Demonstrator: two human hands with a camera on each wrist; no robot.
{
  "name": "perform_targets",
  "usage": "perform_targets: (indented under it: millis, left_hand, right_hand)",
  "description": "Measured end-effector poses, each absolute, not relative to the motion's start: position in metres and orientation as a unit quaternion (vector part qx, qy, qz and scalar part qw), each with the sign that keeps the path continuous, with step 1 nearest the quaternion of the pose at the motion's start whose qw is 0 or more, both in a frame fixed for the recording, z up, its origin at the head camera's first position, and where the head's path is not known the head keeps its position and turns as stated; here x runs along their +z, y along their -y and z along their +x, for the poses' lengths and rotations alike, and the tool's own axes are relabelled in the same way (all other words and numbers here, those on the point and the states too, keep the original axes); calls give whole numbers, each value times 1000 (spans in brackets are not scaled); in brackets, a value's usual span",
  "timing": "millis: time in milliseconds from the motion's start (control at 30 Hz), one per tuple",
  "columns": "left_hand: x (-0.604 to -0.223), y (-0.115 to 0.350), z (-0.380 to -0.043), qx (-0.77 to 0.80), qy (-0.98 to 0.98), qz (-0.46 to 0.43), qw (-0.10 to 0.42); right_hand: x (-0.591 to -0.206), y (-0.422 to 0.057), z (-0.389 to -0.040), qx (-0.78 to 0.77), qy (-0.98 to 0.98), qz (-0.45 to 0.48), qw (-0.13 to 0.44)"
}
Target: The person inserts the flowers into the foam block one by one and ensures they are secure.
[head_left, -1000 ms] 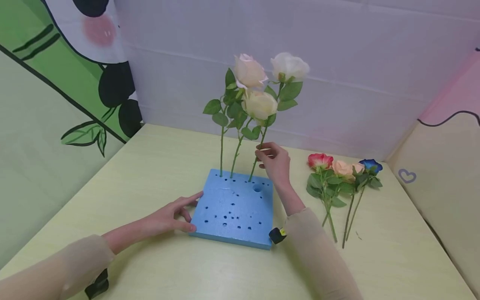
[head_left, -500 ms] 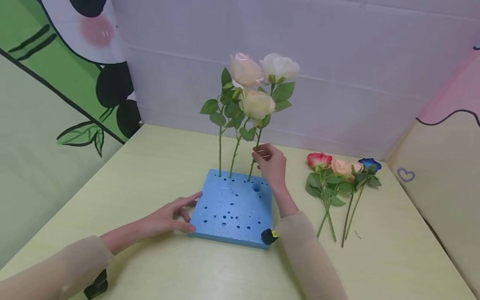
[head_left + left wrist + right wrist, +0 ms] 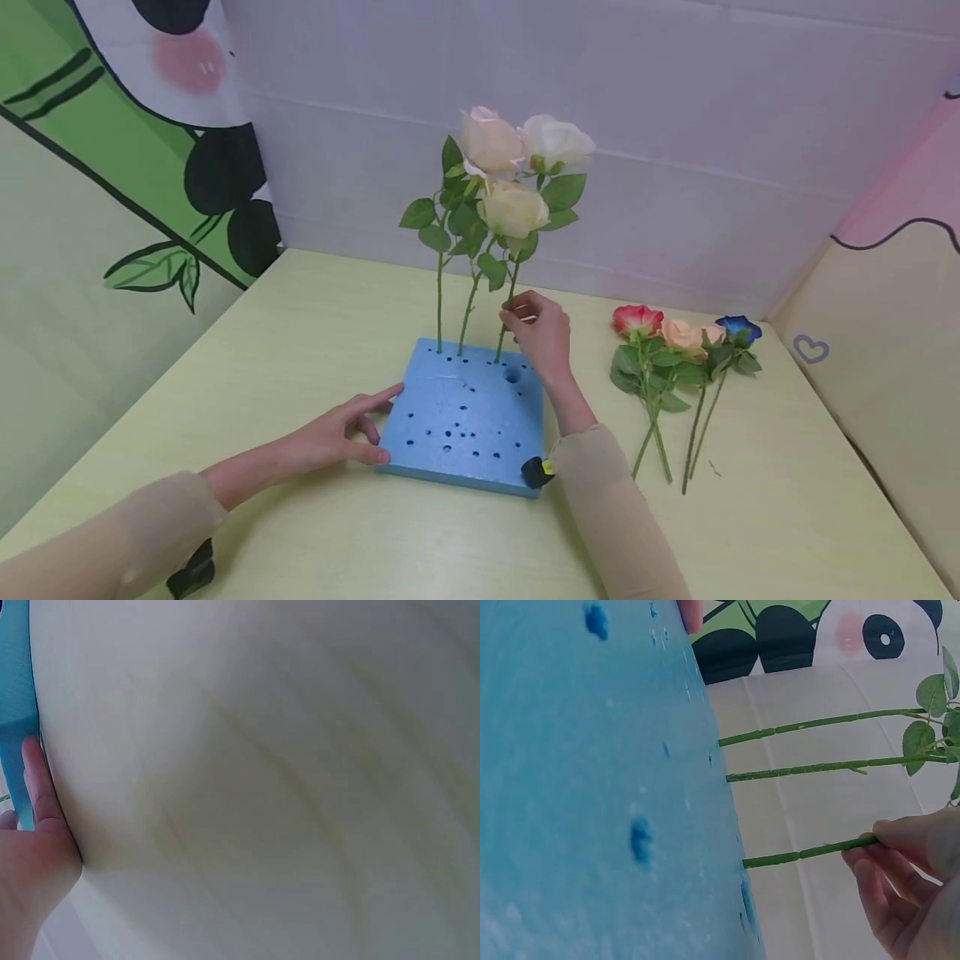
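A blue foam block (image 3: 465, 417) pierced with holes lies on the table. My left hand (image 3: 337, 429) rests against its left side, index finger extended along the edge and thumb at the front corner. Three roses stand in the far row of holes: a pale pink rose (image 3: 491, 142), a cream rose (image 3: 513, 208) and a white rose (image 3: 557, 142). My right hand (image 3: 542, 329) pinches the white rose's stem (image 3: 810, 853) between thumb and fingertips, above the block. That stem's lower end is hidden in the foam, and its bloom leans right behind the cream one.
On the table to the right lie a red rose (image 3: 637, 320), peach roses (image 3: 684, 335) and a blue rose (image 3: 738, 329), stems toward me. A pale cloth wall (image 3: 675, 167) stands behind the table, with a panda mural (image 3: 225, 175) at left.
My right hand has shifted slightly left and down with the white rose's stem, and its bloom has come closer to the other two. The left hand stays at the block.
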State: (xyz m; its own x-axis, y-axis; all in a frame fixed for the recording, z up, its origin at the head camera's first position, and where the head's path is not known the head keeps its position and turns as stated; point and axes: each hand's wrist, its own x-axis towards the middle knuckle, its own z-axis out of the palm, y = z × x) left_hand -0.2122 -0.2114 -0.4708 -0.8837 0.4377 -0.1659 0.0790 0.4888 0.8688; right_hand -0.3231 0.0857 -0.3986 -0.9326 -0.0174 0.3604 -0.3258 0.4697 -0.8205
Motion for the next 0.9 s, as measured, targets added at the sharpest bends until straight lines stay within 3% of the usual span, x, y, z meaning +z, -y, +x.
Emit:
perform_targets:
  millis: [900]
  left_hand:
    - [-469,210,-212,477,-845,152,188]
  right_hand:
    - [-398,-88,-326,480,860,108,134]
